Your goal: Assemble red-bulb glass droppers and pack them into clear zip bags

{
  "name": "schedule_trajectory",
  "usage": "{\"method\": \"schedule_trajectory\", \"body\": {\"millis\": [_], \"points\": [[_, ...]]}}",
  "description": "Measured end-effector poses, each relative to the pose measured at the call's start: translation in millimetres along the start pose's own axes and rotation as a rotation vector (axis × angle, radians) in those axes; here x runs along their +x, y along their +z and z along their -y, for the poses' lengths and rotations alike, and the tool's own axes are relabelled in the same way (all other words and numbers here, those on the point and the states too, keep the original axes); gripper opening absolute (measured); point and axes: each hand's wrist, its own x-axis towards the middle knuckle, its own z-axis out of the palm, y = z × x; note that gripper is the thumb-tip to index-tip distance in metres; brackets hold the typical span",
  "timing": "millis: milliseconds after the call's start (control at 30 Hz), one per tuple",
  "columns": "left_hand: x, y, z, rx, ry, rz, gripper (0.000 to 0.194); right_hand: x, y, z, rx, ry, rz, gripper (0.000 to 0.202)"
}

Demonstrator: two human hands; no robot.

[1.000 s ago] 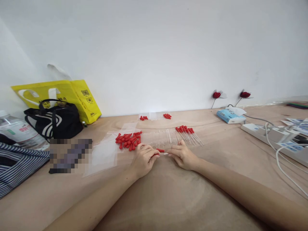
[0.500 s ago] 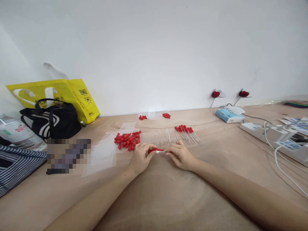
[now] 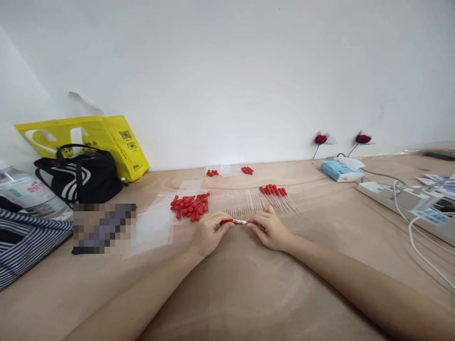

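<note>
Pinched in my left hand is a red rubber dropper bulb. The fingers of my right hand close on a clear glass dropper tube, which lines up with the bulb and meets its mouth. How deep the tube sits inside cannot be made out. Just beyond my left hand lies a pile of loose red bulbs. A row of clear glass tubes is laid out behind both hands. Beyond my right hand rest several droppers with red bulbs fitted on their tubes.
Clear plastic bags lie on the left of the wooden table. Farther left are a black bag, a yellow bag and a bottle. Tissues and a power strip with cables stand right.
The bulb and tube lay side by side before; now they are end to end, the tube at the bulb's mouth. My right hand has shifted slightly, and the view has moved a little.
</note>
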Motion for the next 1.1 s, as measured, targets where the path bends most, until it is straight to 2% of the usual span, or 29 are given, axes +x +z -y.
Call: {"method": "schedule_trajectory", "body": {"millis": [167, 333, 567, 967, 1100], "points": [[-1.2, -2.4, -3.3, 0.180, -0.024, 0.029, 0.016, 1.0, -2.9, 2.9, -0.033, -0.046, 0.012, 0.017], [-2.1, -3.1, -6.2, 0.188, 0.074, 0.068, 0.013, 1.1, -6.2, 0.0, -0.066, -0.122, 0.045, 0.018], [-2.8, -1.9, -8.5, 0.186, 0.137, 0.108, 0.014, 0.5, -6.6, 0.0, -0.166, -0.200, -0.008, 0.020], [-3.9, 0.1, -7.9, 0.212, 0.158, 0.097, 0.016, 3.8, 2.0, 5.8, -0.121, -0.157, 0.005, 0.018], [-1.3, -1.2, -5.3, 0.167, 0.097, 0.091, 0.016, 2.9, 1.6, 3.7, -0.071, -0.083, 0.037, 0.019]]}}
